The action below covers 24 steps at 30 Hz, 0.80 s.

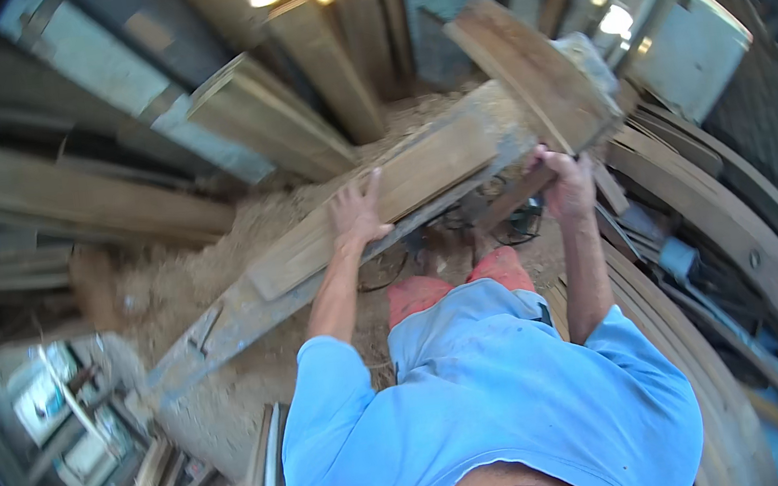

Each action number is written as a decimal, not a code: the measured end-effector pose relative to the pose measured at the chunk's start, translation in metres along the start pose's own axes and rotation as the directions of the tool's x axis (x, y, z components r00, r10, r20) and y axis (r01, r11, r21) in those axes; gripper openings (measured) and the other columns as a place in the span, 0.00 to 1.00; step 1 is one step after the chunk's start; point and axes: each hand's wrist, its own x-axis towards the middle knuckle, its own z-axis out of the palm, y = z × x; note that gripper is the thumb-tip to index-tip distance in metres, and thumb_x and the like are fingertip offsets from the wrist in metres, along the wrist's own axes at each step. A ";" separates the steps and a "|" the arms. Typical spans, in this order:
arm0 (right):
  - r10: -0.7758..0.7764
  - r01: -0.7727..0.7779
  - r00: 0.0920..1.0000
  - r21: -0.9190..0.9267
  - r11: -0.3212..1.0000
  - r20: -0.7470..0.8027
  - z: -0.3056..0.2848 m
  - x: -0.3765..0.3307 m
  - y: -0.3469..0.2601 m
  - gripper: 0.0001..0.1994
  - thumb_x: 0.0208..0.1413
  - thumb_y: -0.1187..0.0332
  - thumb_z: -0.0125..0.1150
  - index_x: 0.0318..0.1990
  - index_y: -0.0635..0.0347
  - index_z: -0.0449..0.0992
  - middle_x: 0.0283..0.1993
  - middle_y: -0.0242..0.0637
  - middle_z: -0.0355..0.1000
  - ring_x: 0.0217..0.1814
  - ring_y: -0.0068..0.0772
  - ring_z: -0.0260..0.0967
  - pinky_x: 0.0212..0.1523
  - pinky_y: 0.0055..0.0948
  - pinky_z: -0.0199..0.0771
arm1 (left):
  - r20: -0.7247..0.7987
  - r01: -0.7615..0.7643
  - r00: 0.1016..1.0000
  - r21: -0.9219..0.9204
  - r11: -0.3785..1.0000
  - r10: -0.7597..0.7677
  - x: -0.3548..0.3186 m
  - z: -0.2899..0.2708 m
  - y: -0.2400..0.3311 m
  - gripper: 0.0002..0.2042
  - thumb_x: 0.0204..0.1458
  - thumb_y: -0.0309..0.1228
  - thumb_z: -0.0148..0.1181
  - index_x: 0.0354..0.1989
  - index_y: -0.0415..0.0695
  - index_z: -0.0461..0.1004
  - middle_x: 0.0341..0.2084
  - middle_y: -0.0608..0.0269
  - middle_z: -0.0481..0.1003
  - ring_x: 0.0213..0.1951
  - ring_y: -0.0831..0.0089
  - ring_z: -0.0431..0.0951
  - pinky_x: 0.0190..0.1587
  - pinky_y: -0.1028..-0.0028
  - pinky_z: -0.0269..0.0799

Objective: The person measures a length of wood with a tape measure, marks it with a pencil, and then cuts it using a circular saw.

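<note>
Left hand (359,213), fingers spread wide, rests on a long plank (434,171) at the frame's centre, along a narrow worktop (234,312); the right hand (568,184) curls by the lower edge of a wide board (538,69), upper right, its grip too blurred to tell. Uneven pressure could slide the plank off; the overhanging board might tip if unsupported. The plank looks flat and smooth, the worktop scuffed grey, the ground litter (162,290) loose and crumbly.
</note>
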 end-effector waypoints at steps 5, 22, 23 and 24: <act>0.016 -0.018 0.999 0.052 0.998 0.028 -0.009 0.003 0.010 0.19 0.60 0.76 0.61 0.59 0.70 0.71 0.45 0.42 0.78 0.45 0.36 0.77 0.50 0.39 0.81 | 0.003 -0.037 0.999 -0.081 0.996 0.038 -0.008 0.008 0.008 0.67 0.31 0.46 0.85 0.82 0.70 0.43 0.75 0.40 0.53 0.74 0.35 0.54 0.74 0.36 0.48; 0.306 -0.296 0.951 -0.152 0.943 0.047 0.009 -0.016 0.037 0.20 0.54 0.78 0.65 0.56 0.65 0.75 0.47 0.36 0.79 0.48 0.34 0.78 0.53 0.39 0.81 | -0.043 -0.004 0.999 -0.077 0.997 0.001 0.009 0.005 -0.008 0.64 0.36 0.51 0.82 0.82 0.69 0.43 0.78 0.39 0.47 0.77 0.37 0.48 0.77 0.39 0.41; 0.327 -0.312 0.940 -0.139 0.940 0.098 0.000 -0.016 0.052 0.20 0.54 0.78 0.65 0.56 0.65 0.75 0.47 0.37 0.79 0.48 0.35 0.78 0.54 0.40 0.81 | -0.093 -0.029 0.995 -0.079 0.996 0.021 0.009 0.008 -0.008 0.62 0.37 0.51 0.82 0.81 0.70 0.45 0.78 0.38 0.45 0.77 0.36 0.45 0.77 0.39 0.39; 0.343 -0.326 0.927 -0.126 0.937 0.150 -0.009 -0.017 0.074 0.20 0.53 0.79 0.65 0.56 0.66 0.75 0.47 0.37 0.78 0.49 0.36 0.79 0.55 0.40 0.81 | -0.128 -0.089 0.989 -0.092 0.992 0.077 0.010 0.014 -0.008 0.59 0.39 0.51 0.80 0.81 0.71 0.46 0.78 0.37 0.44 0.78 0.36 0.44 0.77 0.39 0.38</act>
